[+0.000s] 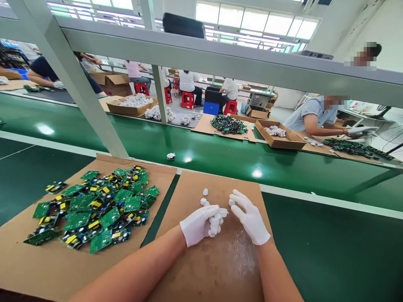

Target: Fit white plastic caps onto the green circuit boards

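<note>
My left hand (200,224), in a white glove, is closed on a clump of white pieces (215,222) above the brown cardboard sheet (201,272). To its right my right hand (250,218), gloved too, has its thumb and fingers around a small white piece (232,202). A few loose white pieces (205,192) lie on the cardboard just beyond my left hand. Left of this sheet, a heap of green circuit boards (100,205) with yellow and black parts rests on another cardboard sheet (19,268).
A green conveyor belt (141,142) crosses beyond, carrying one small white-topped part (171,156). Grey frame bars (220,58) span overhead. Past the belt are boxes of white pieces (275,131), a board pile (229,124) and a gloved person (315,115) at the right.
</note>
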Motion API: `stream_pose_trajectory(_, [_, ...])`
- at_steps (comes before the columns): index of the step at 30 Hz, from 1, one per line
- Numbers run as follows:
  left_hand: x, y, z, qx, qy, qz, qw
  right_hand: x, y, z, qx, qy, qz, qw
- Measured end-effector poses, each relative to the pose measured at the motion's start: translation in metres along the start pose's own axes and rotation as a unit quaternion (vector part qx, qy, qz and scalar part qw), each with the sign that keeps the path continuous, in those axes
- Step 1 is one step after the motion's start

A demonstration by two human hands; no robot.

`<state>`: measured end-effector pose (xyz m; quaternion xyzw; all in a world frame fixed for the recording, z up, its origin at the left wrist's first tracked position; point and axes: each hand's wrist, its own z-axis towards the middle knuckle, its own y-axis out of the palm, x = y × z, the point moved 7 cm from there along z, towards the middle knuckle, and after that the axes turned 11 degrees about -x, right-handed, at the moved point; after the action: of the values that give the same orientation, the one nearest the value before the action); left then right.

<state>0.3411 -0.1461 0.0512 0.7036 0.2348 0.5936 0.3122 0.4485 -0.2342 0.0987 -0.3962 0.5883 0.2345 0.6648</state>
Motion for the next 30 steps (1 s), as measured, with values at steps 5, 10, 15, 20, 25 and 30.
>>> stream_pose_trajectory(5, [0.001,0.012,-0.004,-0.036,-0.010,0.098,0.995,-0.024,0.048,-0.016,-0.253,-0.084,-0.161,0.950])
stream_pose_trajectory(10, [0.006,0.014,-0.004,-0.038,-0.009,0.167,0.985,-0.030,0.047,-0.015,-0.149,-0.135,-0.214,0.956])
stream_pose_trajectory(15, [0.011,0.010,-0.002,-0.034,0.017,0.108,0.993,-0.016,0.034,-0.011,-0.114,-0.051,-0.100,0.987])
stream_pose_trajectory(20, [0.005,0.005,-0.006,-0.034,-0.014,0.034,0.999,-0.012,0.023,-0.010,-0.079,0.023,0.052,0.995])
stream_pose_trajectory(25, [0.010,0.000,-0.006,0.002,-0.001,-0.032,1.000,-0.015,0.006,-0.008,0.008,-0.014,-0.069,0.997])
stream_pose_trajectory(30, [0.017,0.000,-0.005,0.071,0.119,-0.022,0.990,-0.024,0.035,-0.015,0.014,-0.097,-0.267,0.959])
